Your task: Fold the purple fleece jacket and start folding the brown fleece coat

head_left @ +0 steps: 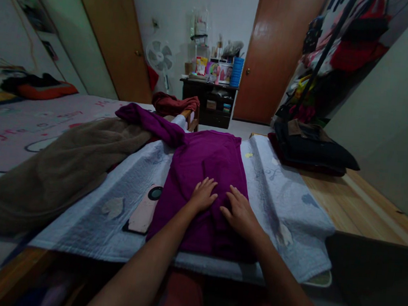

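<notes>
A purple garment (207,158) lies spread on a pale blue quilted cloth (291,213), its body toward me and one sleeve stretched out to the far left. My left hand (203,194) rests on the middle of the garment, fingers apart. To the right, my right hand (239,211) touches the garment near its right edge, also with fingers spread. Neither hand grips anything that shows. A phone in a pinkish case (143,213) lies beside the garment's left edge, partly against it.
A brown fleece blanket (63,169) lies at the left, on and beside a pink-sheeted bed (50,113). Dark folded clothes (308,145) are stacked at the right on a wooden surface (329,195). A reddish cloth (174,104) hangs beyond.
</notes>
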`<state>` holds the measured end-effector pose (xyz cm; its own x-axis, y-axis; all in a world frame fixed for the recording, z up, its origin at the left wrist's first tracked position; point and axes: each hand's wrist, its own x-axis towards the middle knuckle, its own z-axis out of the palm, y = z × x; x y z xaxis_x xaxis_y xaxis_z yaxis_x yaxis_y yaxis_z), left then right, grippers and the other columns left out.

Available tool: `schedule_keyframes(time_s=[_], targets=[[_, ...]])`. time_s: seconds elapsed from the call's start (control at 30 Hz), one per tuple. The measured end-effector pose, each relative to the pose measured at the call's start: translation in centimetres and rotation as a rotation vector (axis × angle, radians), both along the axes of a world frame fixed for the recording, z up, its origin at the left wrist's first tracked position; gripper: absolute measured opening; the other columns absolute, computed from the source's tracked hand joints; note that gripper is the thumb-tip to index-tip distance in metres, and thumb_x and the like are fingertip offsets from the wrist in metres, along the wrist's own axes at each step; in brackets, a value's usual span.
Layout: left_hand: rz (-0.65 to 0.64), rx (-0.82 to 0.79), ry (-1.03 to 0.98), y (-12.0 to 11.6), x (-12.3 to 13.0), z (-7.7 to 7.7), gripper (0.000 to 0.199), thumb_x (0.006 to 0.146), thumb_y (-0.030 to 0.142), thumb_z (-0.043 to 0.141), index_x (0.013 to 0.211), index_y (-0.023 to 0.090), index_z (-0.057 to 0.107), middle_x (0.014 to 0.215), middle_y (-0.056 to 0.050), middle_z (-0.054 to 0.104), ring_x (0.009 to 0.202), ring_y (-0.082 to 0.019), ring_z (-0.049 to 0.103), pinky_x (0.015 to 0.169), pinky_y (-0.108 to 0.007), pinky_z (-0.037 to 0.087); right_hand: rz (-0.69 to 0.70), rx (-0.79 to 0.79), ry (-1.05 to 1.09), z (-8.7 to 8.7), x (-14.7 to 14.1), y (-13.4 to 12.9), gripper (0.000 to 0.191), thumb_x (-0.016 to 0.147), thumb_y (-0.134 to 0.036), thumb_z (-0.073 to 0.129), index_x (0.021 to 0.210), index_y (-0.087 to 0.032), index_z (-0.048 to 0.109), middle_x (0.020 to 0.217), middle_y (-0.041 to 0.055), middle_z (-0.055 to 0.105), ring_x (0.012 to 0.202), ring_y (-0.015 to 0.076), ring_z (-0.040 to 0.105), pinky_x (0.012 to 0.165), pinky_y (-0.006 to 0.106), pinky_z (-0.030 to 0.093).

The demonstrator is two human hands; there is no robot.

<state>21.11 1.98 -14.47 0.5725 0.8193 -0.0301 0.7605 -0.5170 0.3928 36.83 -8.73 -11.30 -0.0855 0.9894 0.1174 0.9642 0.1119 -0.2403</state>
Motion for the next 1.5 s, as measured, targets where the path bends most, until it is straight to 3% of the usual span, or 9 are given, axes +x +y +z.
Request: schedule_keyframes(time_s=[0.33, 0.47, 0.57, 0.63, 0.8, 0.97, 1.1, 1.3, 1.5], targets=[[-0.057, 0.046, 0.046, -4.1, -1.6, -0.6, 0.059, 0.092, 0.044, 0.042, 0.148, 0.024, 0.034, 0.159, -0.005, 0.025, 0.147, -0.026, 0.016, 0.118, -0.049, 0.017, 0.018, -0.007, -0.008, -2.9, -1.3, -1.4, 0.056, 0.092, -0.037, 0.047, 0.143, -0.014, 0.043, 0.152, 0.0131, 0.036, 0.142, 0.0266, 0.03, 0.115, 0.046, 0.024], [-0.04, 0.098, 0.038, -4.2, -1.5, -0.4, 0.058, 0.093, 0.046, 0.04, 0.146, 0.023, 0.036, 0.158, -0.006, 0.026, 0.146, -0.026, 0.018, 0.118, -0.048, 0.016, 0.028, -0.056, -0.009, -0.9, -1.1, -1.3, 0.05, 0.091, -0.034, 0.049, 0.134, -0.011, 0.052, 0.144, 0.0156, 0.047, 0.134, 0.0266, 0.041, 0.11, 0.04, 0.032], [-0.048, 0.095, 0.037, -4.4, -1.5, -0.4, 0.061, 0.093, 0.051, 0.04, 0.147, 0.022, 0.035, 0.159, -0.007, 0.025, 0.146, -0.027, 0.016, 0.118, -0.048, 0.015, -0.025, -0.177, -0.026, 1.5, -1.0, 0.1, 0.034, 0.092, -0.034, 0.044, 0.109, -0.014, 0.066, 0.112, 0.0143, 0.069, 0.108, 0.0256, 0.062, 0.093, 0.035, 0.044], [-0.06, 0.066, 0.034, -4.5, -1.6, -0.3, 0.069, 0.09, 0.058, 0.041, 0.148, 0.021, 0.033, 0.159, -0.009, 0.022, 0.147, -0.028, 0.014, 0.118, -0.049, 0.014, -0.075, -0.19, -0.034, 2.7, -1.0, 1.7, 0.032, 0.094, -0.03, 0.04, 0.101, -0.016, 0.067, 0.099, 0.0123, 0.071, 0.097, 0.0235, 0.065, 0.088, 0.033, 0.044], [-0.085, 0.016, 0.013, -4.3, -1.8, 0.0, 0.094, 0.077, 0.076, 0.046, 0.15, 0.02, 0.028, 0.16, -0.011, 0.017, 0.147, -0.031, 0.009, 0.118, -0.051, 0.012, -0.116, 0.05, -0.044, 1.0, -0.9, 5.2, 0.044, 0.09, -0.024, 0.046, 0.132, -0.013, 0.052, 0.145, 0.0156, 0.046, 0.134, 0.026, 0.039, 0.108, 0.04, 0.029], [-0.081, -0.024, 0.0, -4.2, -1.7, -0.1, 0.104, 0.069, 0.081, 0.051, 0.15, 0.019, 0.029, 0.16, -0.011, 0.016, 0.147, -0.031, 0.009, 0.118, -0.05, 0.011, -0.192, -0.003, -0.071, -2.2, -0.2, 5.1, 0.048, 0.095, -0.037, 0.042, 0.139, -0.019, 0.047, 0.15, 0.0113, 0.04, 0.141, 0.0296, 0.027, 0.112, 0.054, 0.018], [-0.084, -0.029, -0.019, -4.3, -1.8, 0.0, 0.104, 0.07, 0.08, 0.051, 0.15, 0.019, 0.029, 0.16, -0.011, 0.016, 0.148, -0.03, 0.008, 0.118, -0.05, 0.01, -0.133, -0.072, -0.076, -1.9, 0.1, 3.6, 0.053, 0.095, -0.039, 0.042, 0.143, -0.016, 0.043, 0.153, 0.0125, 0.035, 0.143, 0.0298, 0.023, 0.114, 0.053, 0.016], [-0.078, -0.033, -0.03, -4.3, -1.9, 0.1, 0.08, 0.081, 0.059, 0.05, 0.149, 0.021, 0.031, 0.16, -0.009, 0.018, 0.148, -0.028, 0.008, 0.119, -0.05, 0.01, 0.022, -0.235, 0.002, -1.2, 0.3, -0.7, 0.059, 0.091, -0.039, 0.047, 0.145, -0.015, 0.041, 0.153, 0.016, 0.033, 0.143, 0.0285, 0.026, 0.115, 0.045, 0.022], [-0.032, 0.022, -0.061, -4.5, -1.7, -0.4, 0.066, 0.082, 0.036, 0.048, 0.146, 0.024, 0.038, 0.159, -0.004, 0.024, 0.147, -0.025, 0.013, 0.12, -0.047, 0.011, -0.034, -0.081, -0.021, -3.0, -0.6, -2.6, 0.055, 0.091, -0.033, 0.046, 0.144, -0.018, 0.043, 0.155, 0.0133, 0.029, 0.144, 0.0274, 0.023, 0.116, 0.046, 0.021]])
